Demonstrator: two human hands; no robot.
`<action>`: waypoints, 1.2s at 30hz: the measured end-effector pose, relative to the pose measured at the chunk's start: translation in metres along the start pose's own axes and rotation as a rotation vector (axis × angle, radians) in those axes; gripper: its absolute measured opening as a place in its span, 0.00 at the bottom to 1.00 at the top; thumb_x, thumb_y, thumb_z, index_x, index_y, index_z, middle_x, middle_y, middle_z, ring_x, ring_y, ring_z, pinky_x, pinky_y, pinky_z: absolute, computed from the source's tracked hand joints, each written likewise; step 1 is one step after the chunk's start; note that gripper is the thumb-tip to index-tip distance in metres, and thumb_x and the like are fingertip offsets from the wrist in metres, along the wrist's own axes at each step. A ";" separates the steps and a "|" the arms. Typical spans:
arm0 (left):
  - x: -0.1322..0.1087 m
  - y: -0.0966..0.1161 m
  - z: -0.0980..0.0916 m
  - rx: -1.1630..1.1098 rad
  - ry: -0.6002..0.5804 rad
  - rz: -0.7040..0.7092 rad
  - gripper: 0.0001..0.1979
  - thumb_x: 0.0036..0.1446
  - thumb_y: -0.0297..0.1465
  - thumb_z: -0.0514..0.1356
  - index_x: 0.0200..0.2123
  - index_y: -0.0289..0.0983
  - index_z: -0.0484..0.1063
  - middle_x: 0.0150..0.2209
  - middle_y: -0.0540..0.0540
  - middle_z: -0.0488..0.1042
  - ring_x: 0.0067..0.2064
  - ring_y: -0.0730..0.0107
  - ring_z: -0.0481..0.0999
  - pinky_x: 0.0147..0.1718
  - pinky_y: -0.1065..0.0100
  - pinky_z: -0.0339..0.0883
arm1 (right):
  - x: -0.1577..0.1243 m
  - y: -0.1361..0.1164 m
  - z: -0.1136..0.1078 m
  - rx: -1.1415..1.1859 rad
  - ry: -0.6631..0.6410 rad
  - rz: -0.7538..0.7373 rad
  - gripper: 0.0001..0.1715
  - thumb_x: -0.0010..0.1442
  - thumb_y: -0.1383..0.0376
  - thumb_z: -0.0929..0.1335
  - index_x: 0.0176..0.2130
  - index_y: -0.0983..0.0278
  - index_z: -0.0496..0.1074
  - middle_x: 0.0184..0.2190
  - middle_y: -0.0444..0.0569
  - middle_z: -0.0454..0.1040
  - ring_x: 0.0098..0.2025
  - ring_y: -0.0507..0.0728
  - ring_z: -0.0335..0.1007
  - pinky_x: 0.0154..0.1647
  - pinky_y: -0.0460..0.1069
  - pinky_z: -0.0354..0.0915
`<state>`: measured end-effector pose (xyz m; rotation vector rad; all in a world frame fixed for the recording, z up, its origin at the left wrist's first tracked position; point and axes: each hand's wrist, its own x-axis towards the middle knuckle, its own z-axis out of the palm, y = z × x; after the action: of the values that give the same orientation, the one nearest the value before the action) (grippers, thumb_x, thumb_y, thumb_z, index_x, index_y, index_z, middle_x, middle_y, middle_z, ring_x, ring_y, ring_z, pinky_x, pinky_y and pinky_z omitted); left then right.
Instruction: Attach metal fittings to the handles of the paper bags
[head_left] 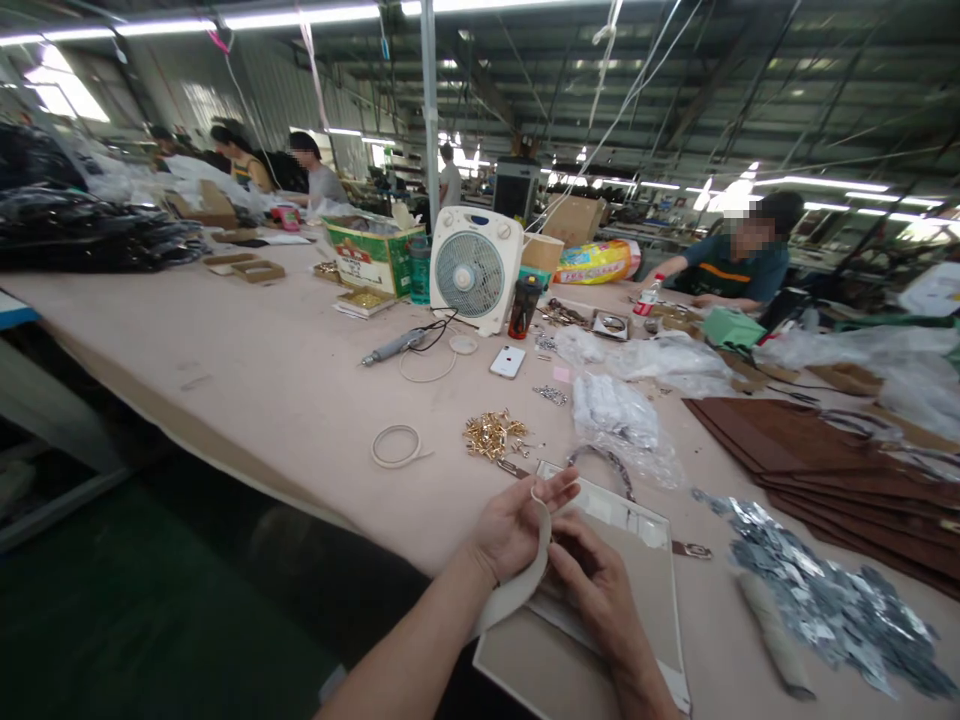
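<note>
With left hand (516, 530) palm up, fingers outstretched, and right hand (598, 590) curled close, steadied the pale strap (529, 577) between both, above the white-edged panel (643, 548); could not tell either grip. Probably called for light, even tension, without twisting.

Tabletop (247, 335) tally: 1 box fan (469, 277), 1 white phone (508, 361), 1 corded screwdriver (392, 347), 1 tape ring (391, 464). Plus 1 heap of gold fittings (493, 434), 1 red-labelled bottle (647, 298). Pale strap (521, 590): 1.
</note>
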<state>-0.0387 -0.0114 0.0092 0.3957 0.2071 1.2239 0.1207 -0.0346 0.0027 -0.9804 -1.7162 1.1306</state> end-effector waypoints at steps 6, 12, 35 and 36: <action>-0.004 0.004 -0.001 -0.091 -0.017 0.055 0.14 0.60 0.38 0.70 0.28 0.37 0.73 0.62 0.40 0.74 0.62 0.54 0.72 0.63 0.54 0.62 | -0.003 0.009 0.004 -0.092 0.077 -0.075 0.16 0.67 0.53 0.71 0.48 0.60 0.80 0.40 0.52 0.82 0.40 0.62 0.80 0.40 0.52 0.77; -0.020 0.023 -0.003 -0.147 0.070 0.173 0.11 0.60 0.37 0.70 0.33 0.39 0.74 0.63 0.44 0.72 0.58 0.58 0.75 0.58 0.57 0.67 | -0.007 0.006 0.018 -0.333 0.082 -0.356 0.08 0.67 0.61 0.70 0.44 0.57 0.80 0.39 0.51 0.83 0.38 0.60 0.81 0.40 0.50 0.77; -0.134 0.108 0.012 0.106 0.204 0.529 0.24 0.59 0.47 0.67 0.23 0.39 0.62 0.62 0.51 0.74 0.73 0.50 0.56 0.67 0.44 0.57 | -0.010 -0.102 0.134 -0.069 0.018 -0.425 0.13 0.66 0.64 0.72 0.51 0.56 0.75 0.42 0.52 0.76 0.29 0.55 0.72 0.29 0.49 0.73; -0.134 0.106 0.014 0.085 0.214 0.524 0.24 0.59 0.47 0.67 0.23 0.39 0.62 0.62 0.50 0.74 0.73 0.49 0.57 0.67 0.43 0.57 | -0.011 -0.104 0.134 -0.084 0.004 -0.425 0.13 0.66 0.64 0.72 0.51 0.56 0.75 0.41 0.52 0.75 0.30 0.55 0.72 0.29 0.48 0.72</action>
<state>-0.1707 -0.1101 0.0570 0.4058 0.3538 1.7799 -0.0159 -0.1132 0.0657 -0.6218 -1.8677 0.7836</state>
